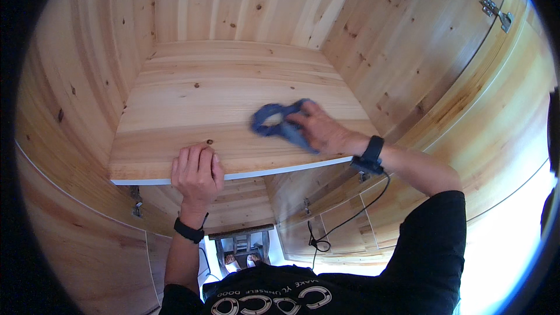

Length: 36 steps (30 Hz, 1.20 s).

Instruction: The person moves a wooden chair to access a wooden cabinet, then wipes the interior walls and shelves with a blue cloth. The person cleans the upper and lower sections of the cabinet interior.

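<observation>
A blue cloth (267,127) lies bunched on a pine cabinet shelf (210,109), its left end curled into a loop. My right hand (321,129) presses on it with the fingers gripping its right part; hand and cloth are slightly blurred. To the left, my left hand (197,173) curls over the shelf's pale front edge, fingers on top. The thumb side faces right, and what the palm touches under the edge is hidden. Black straps are around both wrists.
Cabinet doors (485,109) stand swung out on both sides, with a metal hinge (496,13) at upper right. A black cable (345,223) hangs from my right wrist strap. Below, my feet (232,262) are on a dark wooden stool or ladder (240,232).
</observation>
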Tool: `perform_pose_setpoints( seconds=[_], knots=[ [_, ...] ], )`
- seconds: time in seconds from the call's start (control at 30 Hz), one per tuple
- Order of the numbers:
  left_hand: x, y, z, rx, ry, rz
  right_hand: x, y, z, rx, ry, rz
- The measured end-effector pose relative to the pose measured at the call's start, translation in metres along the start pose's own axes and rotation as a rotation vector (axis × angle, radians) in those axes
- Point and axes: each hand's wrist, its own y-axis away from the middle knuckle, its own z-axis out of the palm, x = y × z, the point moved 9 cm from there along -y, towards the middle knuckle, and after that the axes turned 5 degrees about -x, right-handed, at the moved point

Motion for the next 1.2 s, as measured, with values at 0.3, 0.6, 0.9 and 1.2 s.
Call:
perform_pose_setpoints(
  seconds=[0.3, 0.6, 0.9, 1.2],
  knots=[
    [-0.001, -0.001, 0.0, -0.013, -0.004, -0.007, 0.129, -0.042, 0.015, -0.311, 0.37, 0.648],
    [-0.004, 0.001, 0.003, -0.076, 0.049, -0.044, -0.019, -0.025, 0.005, -0.173, 0.056, 0.059],
    [-0.004, 0.002, 0.009, -0.13, -0.006, 0.03, 0.262, -0.007, 0.042, -0.584, 0.309, 0.806],
    [0.0, 0.001, 0.012, -0.158, -0.04, 0.015, 0.119, -0.129, 0.022, -0.099, 0.318, 0.307]
  ],
)
